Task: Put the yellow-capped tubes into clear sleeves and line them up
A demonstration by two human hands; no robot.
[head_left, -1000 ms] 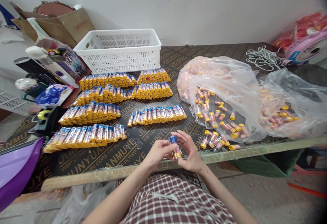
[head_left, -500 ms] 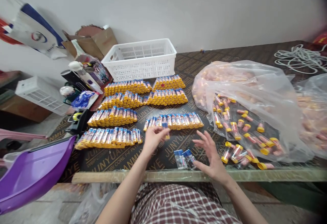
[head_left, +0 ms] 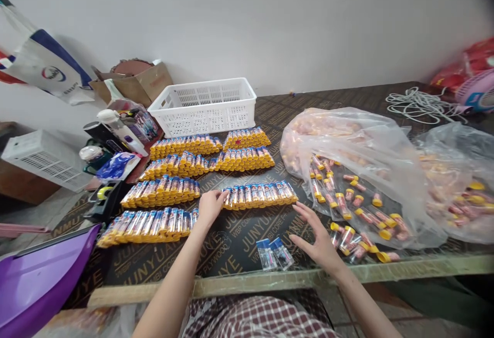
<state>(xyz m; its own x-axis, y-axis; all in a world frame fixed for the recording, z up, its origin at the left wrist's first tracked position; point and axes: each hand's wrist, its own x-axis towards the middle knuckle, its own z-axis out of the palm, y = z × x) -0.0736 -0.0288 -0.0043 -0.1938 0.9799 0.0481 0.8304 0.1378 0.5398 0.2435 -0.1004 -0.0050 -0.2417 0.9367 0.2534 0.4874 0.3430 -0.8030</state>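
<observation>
My left hand is at the left end of a stacked row of small clear tubes with yellow caps and blue tops. Its thumb and fingertips are closed on an end tube, largely hidden by the fingers. Near the row's right end, my right hand hangs empty with its fingers apart. Between my hands, close to the front edge, lie two small clear packets with blue tops. Loose yellow-capped tubes lie just right of my right hand.
More stacked tube rows stand at left, below a white plastic basket. A large clear bag spills tubes at right, with another bag beyond. A purple dustpan, tape dispenser and coiled rope lie around.
My left hand has moved left and away from me, carrying a tube from in front of the row to its left end. My right hand stays open near the packets. The view has shifted slightly.
</observation>
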